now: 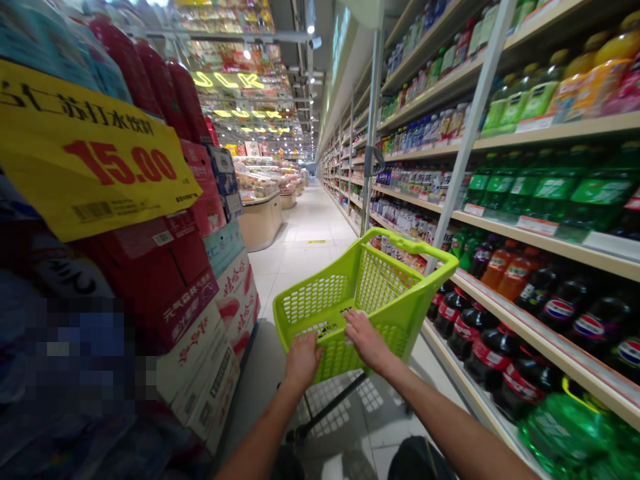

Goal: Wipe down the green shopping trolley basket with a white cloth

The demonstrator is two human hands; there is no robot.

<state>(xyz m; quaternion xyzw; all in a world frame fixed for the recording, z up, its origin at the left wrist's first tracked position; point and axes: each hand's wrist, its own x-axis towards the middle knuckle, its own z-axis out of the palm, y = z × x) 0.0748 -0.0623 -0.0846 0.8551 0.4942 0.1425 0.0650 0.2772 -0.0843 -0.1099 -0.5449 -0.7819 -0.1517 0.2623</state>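
A lime-green plastic shopping cart [316, 297] with perforated walls stands turned at an angle in the aisle in front of me. My left hand [303, 359] is closed over its near rim, toward the left corner. Further right along the same side, my right hand [367, 339] grips the rim with its fingers bent over the edge. The inside of the basket shows bare green plastic and small dark-and-white printed patches. The cart's raised handle bar [425, 248] is on the far right, away from both hands. Part of a dark leg frame and a wheel show underneath.
Shelves of drink bottles [583, 180] line the right side, close to the cart. Stacked drink cartons [193, 353] and a yellow price sign [100, 157] crowd the left. White tiled floor [310, 207] runs ahead past wooden bulk-goods counters [260, 223].
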